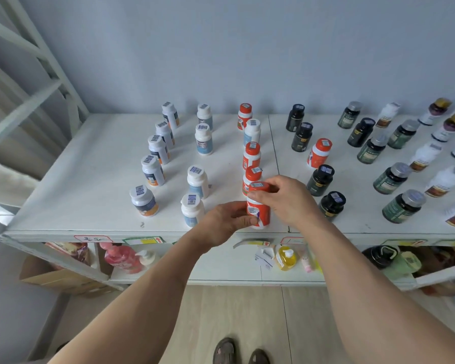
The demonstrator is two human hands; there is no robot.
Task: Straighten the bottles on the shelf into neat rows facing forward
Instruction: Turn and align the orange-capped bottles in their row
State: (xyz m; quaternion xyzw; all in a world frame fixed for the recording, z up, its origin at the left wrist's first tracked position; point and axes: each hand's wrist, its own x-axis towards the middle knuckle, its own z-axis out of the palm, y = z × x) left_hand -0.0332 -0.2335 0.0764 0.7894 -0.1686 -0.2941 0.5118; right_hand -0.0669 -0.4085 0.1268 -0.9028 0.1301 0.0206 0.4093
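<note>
White shelf (84, 179) against a pale wall; both hands grasp the red-capped bottle (258, 206) at the near edge, left hand (226, 222) low, right hand (286, 198) at its cap; left columns look tidy; one red bottle (319, 153) strays among the black bottles (320, 179)

The setting is a small shop or stockroom. A white metal shelf (90, 158) against a plain wall carries supplement bottles (153, 170) sorted by type, each cap bearing a barcode sticker (195, 169). Price-tag labels (143, 240) line the shelf's front edge. The lower tier holds pump-dispenser soap bottles (286, 257), and a cardboard box (61, 278) stands on the floor.
</note>
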